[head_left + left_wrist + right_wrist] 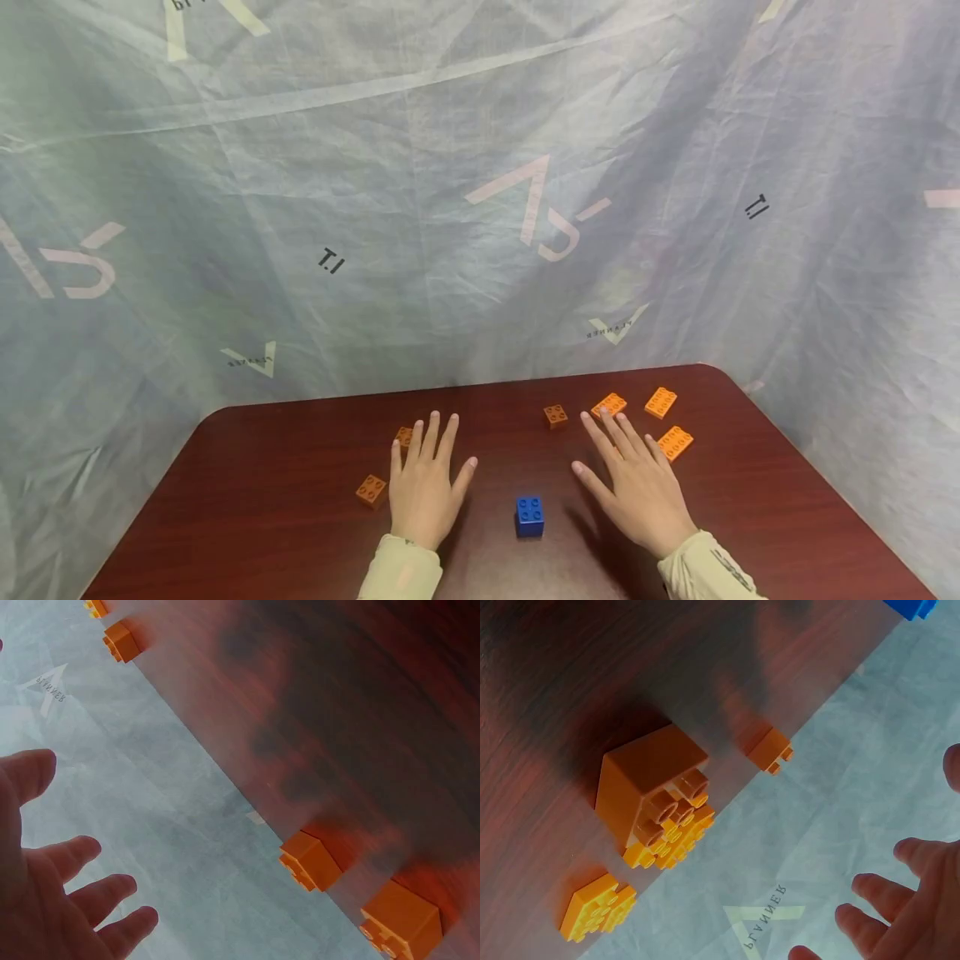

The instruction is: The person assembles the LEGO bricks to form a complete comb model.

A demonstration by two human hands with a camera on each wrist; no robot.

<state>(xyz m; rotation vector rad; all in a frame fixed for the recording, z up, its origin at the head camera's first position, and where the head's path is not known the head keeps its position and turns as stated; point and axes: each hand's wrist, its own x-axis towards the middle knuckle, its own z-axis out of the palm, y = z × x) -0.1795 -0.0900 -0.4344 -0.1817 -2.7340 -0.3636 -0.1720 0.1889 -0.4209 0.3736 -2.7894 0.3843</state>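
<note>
My left hand (426, 496), fingers spread, hovers over the left half of the table and holds nothing. Beside its wrist side lies a brown-orange brick (371, 491); a second one (405, 436) is partly covered by its fingers. My right hand (643, 500) is spread above the right half, its fingertips overlapping an orange brick (610, 405) in the head view. Between the hands stands a blue four-stud brick (529, 517). The right wrist view shows a large-looking brown-orange brick (652, 772) close by, mostly hidden behind the right hand in the head view.
Farther right lie two more orange bricks, one near the back (661, 402) and one (675, 443) beside the right fingers. A small brown-orange brick (555, 416) sits at back centre. The dark red table (300, 533) ends against a grey printed cloth (420, 250).
</note>
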